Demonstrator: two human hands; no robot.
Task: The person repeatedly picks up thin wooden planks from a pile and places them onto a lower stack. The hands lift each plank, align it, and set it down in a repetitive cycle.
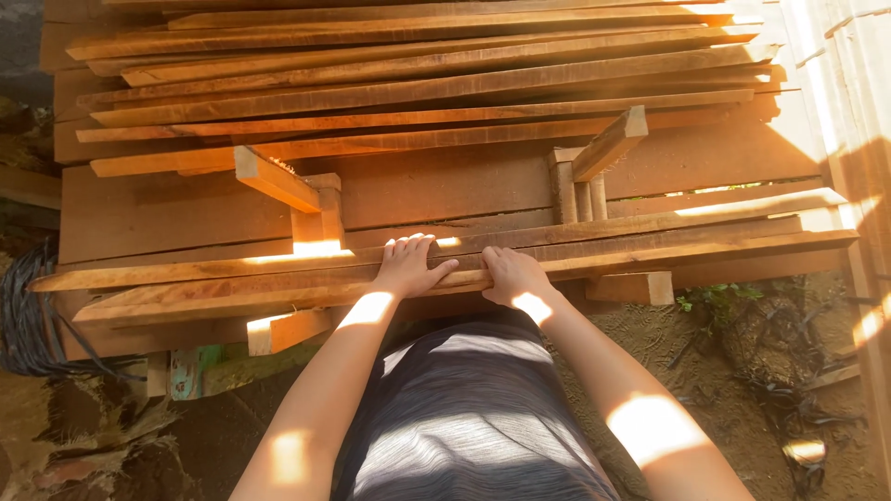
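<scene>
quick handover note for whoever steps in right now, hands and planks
Left hand: flat, fingers spread, on the nearest long plank; no closed grip.
Right hand: knuckles up, fingers curled over the same plank's near edge.
Planks: the near ones lie across two wooden supports; a larger plank stack sits behind.
Done: near planks rest on the supports.
Left: the touched plank is not lifted.

Both hands rest side by side on the nearest plank [232, 278], left hand [406, 267] beside right hand [513, 276]; stacked boards [418, 83] lie behind.
</scene>
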